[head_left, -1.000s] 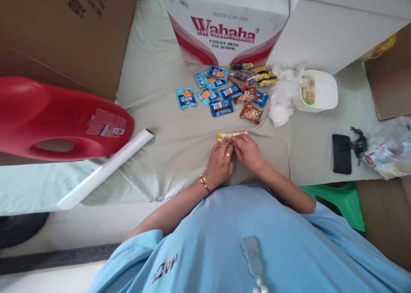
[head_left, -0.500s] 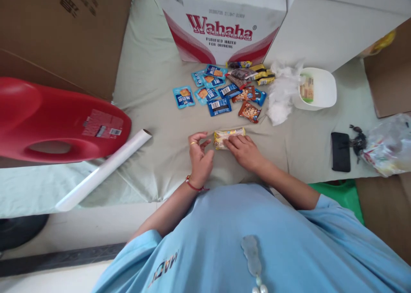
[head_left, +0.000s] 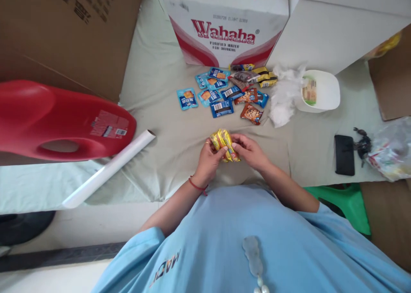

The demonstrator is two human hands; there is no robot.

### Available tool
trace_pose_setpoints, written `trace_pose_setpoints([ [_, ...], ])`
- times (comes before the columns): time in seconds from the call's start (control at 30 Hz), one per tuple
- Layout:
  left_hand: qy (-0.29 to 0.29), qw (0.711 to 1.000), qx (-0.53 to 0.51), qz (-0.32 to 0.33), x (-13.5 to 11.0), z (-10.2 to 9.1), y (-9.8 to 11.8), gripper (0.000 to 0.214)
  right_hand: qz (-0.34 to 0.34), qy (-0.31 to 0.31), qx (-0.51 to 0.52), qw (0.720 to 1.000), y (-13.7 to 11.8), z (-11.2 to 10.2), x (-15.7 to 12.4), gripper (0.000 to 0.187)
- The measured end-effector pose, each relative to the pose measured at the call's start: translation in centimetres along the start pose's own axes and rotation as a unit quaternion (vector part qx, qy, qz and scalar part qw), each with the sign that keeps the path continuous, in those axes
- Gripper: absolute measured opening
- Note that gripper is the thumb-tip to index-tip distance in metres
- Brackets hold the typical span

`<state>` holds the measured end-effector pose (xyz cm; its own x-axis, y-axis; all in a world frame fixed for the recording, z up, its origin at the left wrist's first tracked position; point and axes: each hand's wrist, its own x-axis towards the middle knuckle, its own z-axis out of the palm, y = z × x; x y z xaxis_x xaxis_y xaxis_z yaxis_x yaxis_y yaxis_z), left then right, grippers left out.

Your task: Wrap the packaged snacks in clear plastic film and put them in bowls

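Both my hands hold a bundle of yellow snack packets (head_left: 224, 144) in front of my body, just over the cloth. My left hand (head_left: 209, 158) grips its left side, thumb across the front. On the right side, my right hand (head_left: 249, 150) pinches the bundle between thumb and fingers. Beyond it lie light-blue snack packets (head_left: 187, 99), dark-blue packets (head_left: 222, 108) and brown cookie packets (head_left: 252, 114). Several yellow-and-black packets (head_left: 268, 79) rest farther back, beside a crumpled clear plastic bag (head_left: 282, 98).
A Wahaba-style white-and-red carton (head_left: 224, 31) reading "Wahaha" stands behind the packets. To the left are a red plastic jug (head_left: 73, 121) and a white film roll (head_left: 109, 168). On the right sit a white tub (head_left: 327, 91), a black phone (head_left: 344, 154) and keys (head_left: 363, 145).
The yellow bundle was lying on the cloth under my right hand, with my left hand open beside it. Now both hands grip it, and it is turned more upright.
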<state>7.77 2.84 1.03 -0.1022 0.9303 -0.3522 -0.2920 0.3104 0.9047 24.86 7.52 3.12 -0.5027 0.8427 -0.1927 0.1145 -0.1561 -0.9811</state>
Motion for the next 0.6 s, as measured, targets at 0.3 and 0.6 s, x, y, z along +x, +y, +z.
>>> trace_pose_setpoints([
  [0.3, -0.058, 0.996, 0.060, -0.012, 0.1, 0.3, 0.3, 0.046, -0.062, 0.126, -0.168, 0.976, -0.3, -2.9, -2.6, 0.047],
  [0.6, 0.047, 0.986, 0.158, -0.017, -2.2, -5.8, 0.0, 0.048, 0.033, 0.509, -0.518, 0.687, -7.4, -30.8, 0.0, 0.046],
])
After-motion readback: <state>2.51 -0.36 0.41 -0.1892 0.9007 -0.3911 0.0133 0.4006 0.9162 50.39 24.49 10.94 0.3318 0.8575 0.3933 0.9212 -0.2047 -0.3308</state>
